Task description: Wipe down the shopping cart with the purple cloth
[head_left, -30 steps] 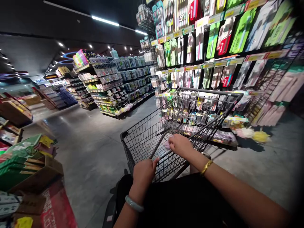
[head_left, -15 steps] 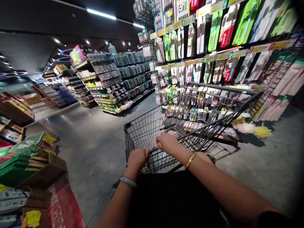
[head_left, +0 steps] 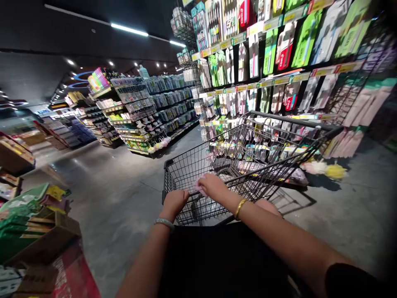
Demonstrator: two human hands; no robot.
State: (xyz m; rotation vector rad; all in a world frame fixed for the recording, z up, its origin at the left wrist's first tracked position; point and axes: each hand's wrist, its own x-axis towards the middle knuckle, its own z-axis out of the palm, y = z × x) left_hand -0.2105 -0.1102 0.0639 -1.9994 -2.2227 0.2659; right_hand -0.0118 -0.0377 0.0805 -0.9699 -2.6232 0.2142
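Note:
A black wire shopping cart (head_left: 192, 165) stands in front of me, its basket stretching from the centre to the right. My left hand (head_left: 176, 203), with a pale bracelet (head_left: 164, 223) at the wrist, is wrapped round the cart's near rim. Just right of it, my right hand (head_left: 212, 186) is closed at the same rim, and a pale pink thing (head_left: 200, 187), perhaps cloth or paper, shows at its fingers. A gold bangle (head_left: 240, 208) sits on my right wrist. Through the wire, no goods can be made out in the basket.
Shelves of hanging toothbrush packs (head_left: 242, 89) rise behind the cart. Further shelves (head_left: 133, 111) stand back left across a grey floor (head_left: 124, 198). Cardboard boxes (head_left: 46, 244) of goods are at the near left. Yellow and white puffs (head_left: 335, 171) hang low at the right.
Shelves and boxes have shifted left in view. Both my hands appear slightly further left, still closed at the cart's rim. More of the pale pink thing shows at my right fingers.

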